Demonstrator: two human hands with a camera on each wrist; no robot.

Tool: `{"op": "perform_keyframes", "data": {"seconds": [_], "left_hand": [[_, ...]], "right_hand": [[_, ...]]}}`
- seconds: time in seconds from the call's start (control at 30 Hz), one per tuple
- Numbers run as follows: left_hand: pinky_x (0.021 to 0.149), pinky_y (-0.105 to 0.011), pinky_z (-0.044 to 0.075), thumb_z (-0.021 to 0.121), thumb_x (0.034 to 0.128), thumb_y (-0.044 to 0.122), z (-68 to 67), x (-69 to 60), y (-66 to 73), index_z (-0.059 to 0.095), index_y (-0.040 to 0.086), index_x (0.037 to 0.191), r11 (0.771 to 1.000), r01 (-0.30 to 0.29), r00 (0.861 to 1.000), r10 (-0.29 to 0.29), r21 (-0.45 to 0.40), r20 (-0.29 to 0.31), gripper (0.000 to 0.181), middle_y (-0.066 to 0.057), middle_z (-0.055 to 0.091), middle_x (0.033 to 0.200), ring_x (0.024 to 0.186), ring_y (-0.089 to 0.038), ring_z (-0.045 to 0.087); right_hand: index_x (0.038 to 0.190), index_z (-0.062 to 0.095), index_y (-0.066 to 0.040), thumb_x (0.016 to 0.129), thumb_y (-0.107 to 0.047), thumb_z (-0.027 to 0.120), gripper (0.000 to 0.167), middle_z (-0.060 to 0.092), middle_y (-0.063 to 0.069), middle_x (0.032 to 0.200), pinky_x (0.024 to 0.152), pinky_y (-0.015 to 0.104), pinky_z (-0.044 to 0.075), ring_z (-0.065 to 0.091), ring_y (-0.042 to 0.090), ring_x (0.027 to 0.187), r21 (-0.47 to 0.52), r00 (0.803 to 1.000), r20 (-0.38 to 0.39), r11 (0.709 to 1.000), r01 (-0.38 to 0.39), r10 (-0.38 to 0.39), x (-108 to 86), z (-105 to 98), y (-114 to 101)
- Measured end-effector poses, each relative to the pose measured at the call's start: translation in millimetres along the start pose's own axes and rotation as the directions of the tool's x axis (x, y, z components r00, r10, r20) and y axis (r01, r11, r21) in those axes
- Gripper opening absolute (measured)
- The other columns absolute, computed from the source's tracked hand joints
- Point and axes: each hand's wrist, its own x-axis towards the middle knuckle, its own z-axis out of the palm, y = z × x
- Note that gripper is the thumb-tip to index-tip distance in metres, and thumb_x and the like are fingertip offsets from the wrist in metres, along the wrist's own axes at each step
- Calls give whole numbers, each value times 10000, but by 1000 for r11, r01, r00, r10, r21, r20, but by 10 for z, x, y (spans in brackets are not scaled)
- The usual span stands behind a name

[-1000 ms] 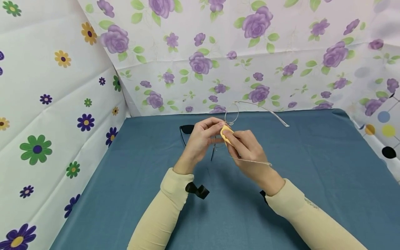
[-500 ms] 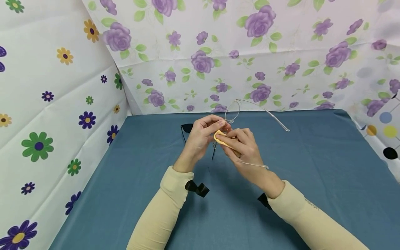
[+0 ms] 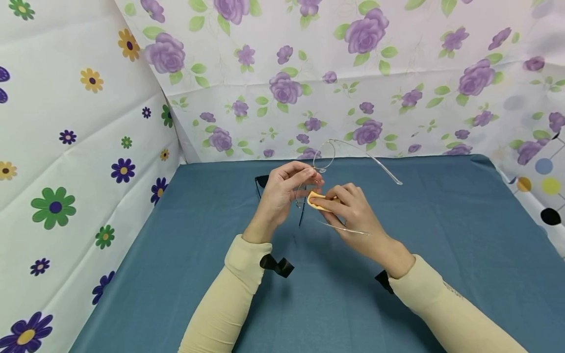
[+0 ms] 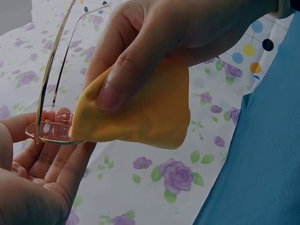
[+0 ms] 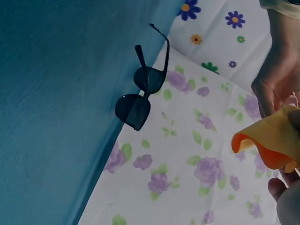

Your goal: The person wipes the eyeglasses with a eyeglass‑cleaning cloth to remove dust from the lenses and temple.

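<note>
In the head view my left hand [image 3: 282, 191] pinches a pair of thin, gold-rimmed eyeglasses [image 3: 384, 167] near the middle of the frame. One round lens sticks up beyond the fingertips, and both temples point right. My right hand [image 3: 355, 213] grips a folded yellow cloth [image 3: 317, 200] between thumb and fingers, close to the lower lens. The left wrist view shows the cloth [image 4: 150, 112] spread under the right thumb, its edge overlapping a lens of the eyeglasses [image 4: 45, 89]. Whether cloth and lens touch I cannot tell. Part of the frame is hidden by my left fingers.
Black sunglasses [image 5: 133, 110] lie with temples unfolded near the far edge of the blue-covered table [image 3: 441, 245], partly behind my left hand in the head view. Flowered sheets [image 3: 247, 98] hang behind and to the left of the table.
The right hand and cloth first shift left and down off the lens area, then slightly right, away from the left fingers. The eyeglasses tilt slightly, staying in my left hand.
</note>
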Motion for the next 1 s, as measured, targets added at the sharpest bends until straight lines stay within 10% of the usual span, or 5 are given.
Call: {"op": "perform_keyframes", "data": {"seconds": [0.2, 0.37, 0.6, 1.0], "left_hand": [[868, -350, 621, 601, 1057, 86, 1, -5, -16, 753, 135, 982, 999, 19, 1000, -19, -37, -11, 176, -28, 746, 949, 903, -165, 733], [1052, -380, 523, 590, 1057, 71, 18, -22, -17, 758, 175, 947, 999, 39, 998, -40, -18, -50, 226, 0, 720, 989, 966, -139, 697], [942, -320, 526, 598, 1055, 64, 47, -45, -30, 763, 141, 961, 1000, -3, 999, 3, -5, -43, 205, -21, 743, 990, 962, -182, 665], [1016, -432, 516, 657, 1028, 86, 83, -21, -63, 777, 90, 976, 997, -58, 995, 62, 53, -79, 131, -29, 764, 942, 958, -212, 701]], "right_hand": [[1200, 770, -19, 1054, -185, 649, 252, 614, 105, 941, 742, 381, 333, 456, 261, 799, 61, 986, -165, 998, -31, 40, 71, -80, -49], [1219, 764, -12, 1088, -184, 591, 277, 607, 155, 930, 689, 416, 362, 463, 311, 764, -101, 956, -277, 993, 65, -91, 152, -50, -30], [1252, 740, -10, 1050, -64, 629, 237, 644, 150, 962, 670, 459, 492, 543, 330, 810, -374, 928, -221, 905, 204, -301, 189, 79, 9], [1273, 731, -1, 998, -36, 695, 279, 649, 138, 989, 714, 460, 486, 554, 327, 846, -374, 974, -144, 921, 111, -176, 138, 104, -1]]}}
